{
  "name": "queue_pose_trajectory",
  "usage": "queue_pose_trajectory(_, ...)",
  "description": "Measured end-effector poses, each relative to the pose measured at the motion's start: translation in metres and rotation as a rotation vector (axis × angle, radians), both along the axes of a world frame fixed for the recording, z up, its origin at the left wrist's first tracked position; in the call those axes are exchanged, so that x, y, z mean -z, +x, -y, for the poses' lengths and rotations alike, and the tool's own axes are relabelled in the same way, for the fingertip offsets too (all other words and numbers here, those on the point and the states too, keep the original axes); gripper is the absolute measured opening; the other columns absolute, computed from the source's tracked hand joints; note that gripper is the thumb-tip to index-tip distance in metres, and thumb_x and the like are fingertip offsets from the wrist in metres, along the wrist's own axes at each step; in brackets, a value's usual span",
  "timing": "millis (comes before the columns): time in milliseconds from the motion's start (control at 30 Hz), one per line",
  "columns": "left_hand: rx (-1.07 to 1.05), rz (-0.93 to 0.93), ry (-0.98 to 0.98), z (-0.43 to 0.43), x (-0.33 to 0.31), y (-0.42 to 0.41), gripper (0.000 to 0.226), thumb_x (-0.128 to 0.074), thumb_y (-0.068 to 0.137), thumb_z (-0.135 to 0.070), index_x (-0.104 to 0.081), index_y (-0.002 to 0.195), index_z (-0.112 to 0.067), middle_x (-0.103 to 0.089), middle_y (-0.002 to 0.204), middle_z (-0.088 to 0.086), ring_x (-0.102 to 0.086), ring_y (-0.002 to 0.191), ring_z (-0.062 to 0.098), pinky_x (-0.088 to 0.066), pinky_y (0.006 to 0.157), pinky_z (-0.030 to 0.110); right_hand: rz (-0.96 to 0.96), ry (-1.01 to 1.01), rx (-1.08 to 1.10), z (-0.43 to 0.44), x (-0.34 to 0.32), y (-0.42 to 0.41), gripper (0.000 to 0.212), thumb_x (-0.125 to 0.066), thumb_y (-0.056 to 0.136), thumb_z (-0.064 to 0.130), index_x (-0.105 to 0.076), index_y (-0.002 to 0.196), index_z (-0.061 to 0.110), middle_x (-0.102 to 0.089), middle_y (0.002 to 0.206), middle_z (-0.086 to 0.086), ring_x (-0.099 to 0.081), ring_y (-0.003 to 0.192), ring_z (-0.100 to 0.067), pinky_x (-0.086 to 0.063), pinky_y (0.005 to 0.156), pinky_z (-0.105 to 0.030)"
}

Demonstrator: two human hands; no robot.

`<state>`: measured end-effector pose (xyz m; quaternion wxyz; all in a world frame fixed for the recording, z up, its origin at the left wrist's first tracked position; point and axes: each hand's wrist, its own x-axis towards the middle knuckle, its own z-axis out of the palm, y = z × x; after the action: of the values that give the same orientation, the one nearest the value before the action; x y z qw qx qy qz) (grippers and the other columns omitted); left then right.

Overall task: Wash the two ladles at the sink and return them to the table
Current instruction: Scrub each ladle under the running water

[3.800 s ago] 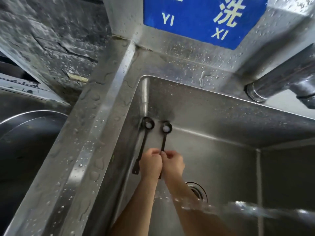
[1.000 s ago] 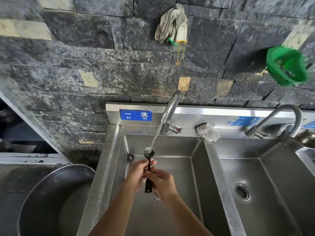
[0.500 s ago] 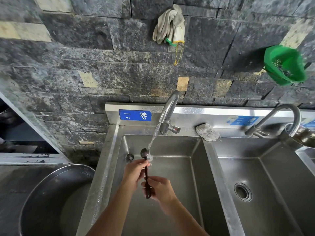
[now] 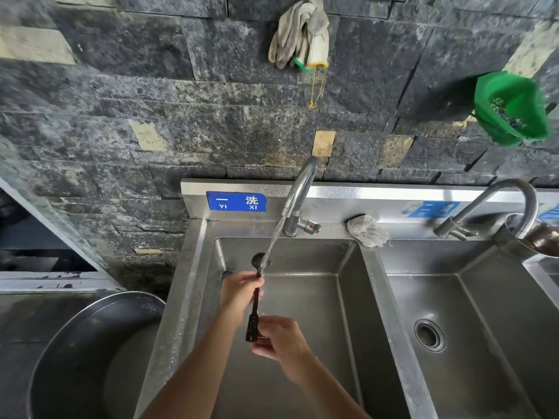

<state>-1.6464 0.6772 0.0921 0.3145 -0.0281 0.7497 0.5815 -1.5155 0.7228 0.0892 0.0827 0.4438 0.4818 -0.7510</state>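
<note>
A slim black ladle (image 4: 255,293) stands nearly upright above the sink basin (image 4: 305,297), its small bowl topmost under running water.

A dark stone-block wall (image 4: 127,95) rises behind — grey gloves (image 4: 299,34) and a green basket (image 4: 511,110) hang on it. A large steel basin (image 4: 75,352) sits lower left.

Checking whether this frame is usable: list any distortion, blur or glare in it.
Head view: wide-angle bending curves the sink rim and wall courses; the green strainer at the right edge is smeared; soft glare streaks the faucet; the ladle, held by the left hand and right hand, stays sharp.
</note>
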Motion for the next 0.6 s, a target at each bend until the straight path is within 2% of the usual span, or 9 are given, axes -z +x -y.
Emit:
queue_pose_trajectory(100,-0.015,-0.003,0.022,-0.013,-0.007,-0.016,0.019,-0.070,0.084,0.005,-0.072,0.100,-0.005,-0.073,0.074,0.014,-0.065,0.046,0.009,-0.049,0.044,0.019,-0.014,0.017,0.036,-0.007,0.000,-0.011,0.022,-0.057,0.098,0.001,-0.076,0.108,0.002,-0.079,0.089,-0.018,-0.079,0.079,-0.026,-0.065,0.078,-0.036)
queue_pose_trajectory(200,-0.018,-0.005,0.042,-0.028,-0.011,-0.031,0.021,-0.071,0.082,0.004,-0.073,0.101,-0.006,-0.071,0.077,0.015,-0.065,0.049,0.012,-0.046,0.042,0.018,-0.050,0.034,0.082,-0.014,-0.002,-0.023,0.015,-0.061,0.097,0.001,-0.075,0.097,0.007,-0.076,0.084,-0.016,-0.076,0.069,-0.023,-0.065,0.070,-0.031)
queue_pose_trajectory(267,0.004,-0.012,0.049,-0.038,-0.014,-0.040,0.020,-0.070,0.082,0.002,-0.074,0.099,-0.008,-0.070,0.076,0.014,-0.064,0.045,0.009,-0.044,0.047,0.020,-0.066,0.054,0.112,-0.020,-0.003,-0.032,0.018,-0.061,0.096,-0.002,-0.074,0.090,0.009,-0.075,0.082,-0.016,-0.074,0.065,-0.020,-0.065,0.066,-0.028)
queue_pose_trajectory(367,0.025,-0.020,0.074,-0.050,-0.020,-0.054,0.015,-0.068,0.084,0.000,-0.075,0.090,-0.011,-0.069,0.067,0.009,-0.065,0.051,0.014,-0.045,0.049,0.022,-0.050,0.091,0.150,-0.033,-0.006,-0.046,0.015,-0.062,0.096,-0.003,-0.074,0.099,0.005,-0.074,0.081,-0.015,-0.074,0.072,-0.022,-0.065,0.069,-0.028)
queue_pose_trajectory(467,0.019,-0.014,0.119,-0.066,-0.032,-0.072,0.014,-0.068,0.086,0.002,-0.074,0.089,-0.010,-0.073,0.074,0.010,-0.067,0.062,0.019,-0.057,0.063,0.030,-0.058,0.147,0.171,-0.046,-0.011,-0.063,0.017,-0.062,0.097,-0.003,-0.073,0.108,0.001,-0.075,0.084,-0.015,-0.073,0.074,-0.021,-0.063,0.066,-0.023)
queue_pose_trajectory(533,-0.001,-0.010,0.149,-0.076,-0.042,-0.083,0.017,-0.070,0.086,0.002,-0.071,0.090,-0.014,-0.074,0.081,0.008,-0.070,0.061,0.015,-0.059,0.067,0.030,-0.078,0.170,0.201,-0.054,-0.015,-0.076,0.017,-0.062,0.097,-0.003,-0.073,0.110,0.000,-0.074,0.084,-0.013,-0.071,0.072,-0.018,-0.062,0.063,-0.020)
queue_pose_trajectory(600,-0.011,-0.010,0.186,-0.086,-0.052,-0.093,0.019,-0.070,0.086,0.002,-0.069,0.088,-0.016,-0.074,0.082,0.008,-0.071,0.064,0.019,-0.059,0.072,0.033,-0.096,0.182,0.219,-0.061,-0.020,-0.088,0.017,-0.062,0.096,-0.003,-0.073,0.108,-0.001,-0.072,0.080,-0.012,-0.069,0.068,-0.016,-0.061,0.062,-0.021)
